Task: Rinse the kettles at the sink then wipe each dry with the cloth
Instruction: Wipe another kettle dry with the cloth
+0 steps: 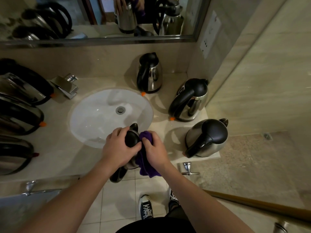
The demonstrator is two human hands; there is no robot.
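A steel kettle with a black lid [131, 138] is held over the front rim of the white sink [101, 118]. My left hand [117, 148] grips it across the lid and body. My right hand [155, 151] holds a purple cloth [146, 165] bunched against the kettle's right side; the cloth hangs down below the hand. The kettle's black handle pokes out under my left wrist. Most of its steel body is hidden by both hands.
Three steel kettles [149, 73] [190, 100] [207, 138] stand upright on the counter right of the sink. Three more [23, 88] [18, 118] [13, 153] lie along the left edge. A chrome tap [67, 86] sits at the sink's back left. A mirror [101, 17] spans the wall.
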